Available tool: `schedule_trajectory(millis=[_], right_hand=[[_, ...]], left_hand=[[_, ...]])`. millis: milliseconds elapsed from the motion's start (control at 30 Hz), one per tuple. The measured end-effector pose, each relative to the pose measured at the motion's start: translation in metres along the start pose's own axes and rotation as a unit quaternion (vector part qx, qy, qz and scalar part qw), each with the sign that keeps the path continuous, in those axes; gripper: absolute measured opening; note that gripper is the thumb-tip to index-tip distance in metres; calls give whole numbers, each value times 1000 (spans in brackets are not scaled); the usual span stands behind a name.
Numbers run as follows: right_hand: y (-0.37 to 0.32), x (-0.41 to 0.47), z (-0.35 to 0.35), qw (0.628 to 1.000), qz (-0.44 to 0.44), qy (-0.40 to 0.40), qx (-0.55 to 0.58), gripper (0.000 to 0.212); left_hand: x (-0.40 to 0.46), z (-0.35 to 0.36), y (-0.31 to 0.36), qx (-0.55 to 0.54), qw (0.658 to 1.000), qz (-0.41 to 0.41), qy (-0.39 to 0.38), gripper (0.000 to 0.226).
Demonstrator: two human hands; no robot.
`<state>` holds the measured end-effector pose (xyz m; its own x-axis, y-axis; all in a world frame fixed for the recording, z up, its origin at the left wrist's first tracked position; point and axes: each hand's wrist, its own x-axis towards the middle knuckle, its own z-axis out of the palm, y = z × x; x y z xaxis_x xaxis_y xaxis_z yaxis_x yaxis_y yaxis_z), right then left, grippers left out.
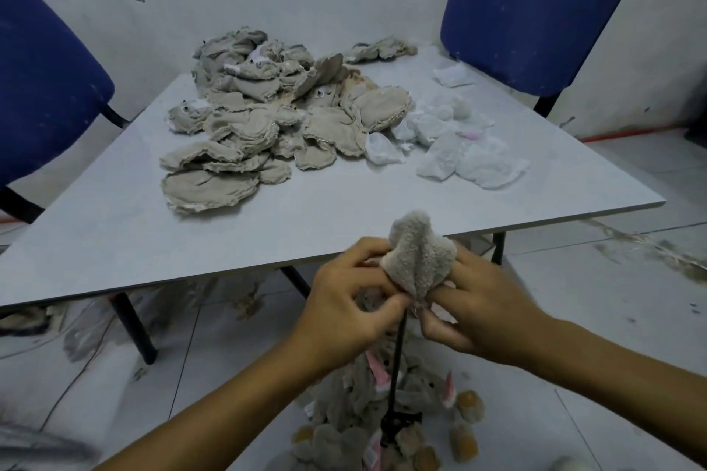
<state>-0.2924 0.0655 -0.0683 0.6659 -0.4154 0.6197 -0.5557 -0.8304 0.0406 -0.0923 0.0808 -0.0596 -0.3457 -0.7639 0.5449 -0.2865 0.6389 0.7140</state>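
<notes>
Held just off the near edge of the worktop (114, 241): grey plush skin (421, 260), pinched in curled fingers of left hand (344, 302) and right hand (474, 310). Keep it centred over the black rod (396, 363); pull evenly.

rod: upper end of black rod (396, 363) hidden under plush piece (419, 256);
floor heap (344, 413): cut off by bottom edge;
lower-left corner: grey blur (42, 447), unreadable

Bare table (114, 241) front; fabric heap (275, 118) blocks behind.
</notes>
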Motion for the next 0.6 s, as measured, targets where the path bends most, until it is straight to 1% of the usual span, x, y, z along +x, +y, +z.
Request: schedule_trajectory(millis=[33,67,133,167,233,300,333,400,467,533,600], right_hand=[[1,6,-6,999,-8,28,-12,15],[1,13,-13,998,-17,59,-25,15],[4,27,-29,993,-40,103,-51,16],[6,32,-35,990,-56,108,-66,16],[7,36,-41,989,-96,81,-82,17],[5,33,-39,988,-133,22,-73,15],[4,29,-35,989,-134,-5,-62,15],[4,19,-23,994,-97,-29,-44,13],[4,9,-10,999,-32,-26,-26,11],[0,2,0,999,24,-24,19,14],[-4,-2,5,997,45,-24,58,18]], left_hand=[[6,-3,7,-30,999,-3,15,8],[12,-6,14,-47,998,9,32,8],[20,-12,22,-31,996,58,58,10],[20,-14,23,-6,995,79,68,10],[12,-10,18,57,990,100,78,9],[-2,2,8,131,982,111,76,4],[-9,8,3,149,980,114,68,5],[-16,13,-4,150,981,112,40,9],[-16,12,-10,156,982,103,24,13],[-16,11,-13,161,983,90,17,7],[-16,10,-13,154,986,72,3,9]])
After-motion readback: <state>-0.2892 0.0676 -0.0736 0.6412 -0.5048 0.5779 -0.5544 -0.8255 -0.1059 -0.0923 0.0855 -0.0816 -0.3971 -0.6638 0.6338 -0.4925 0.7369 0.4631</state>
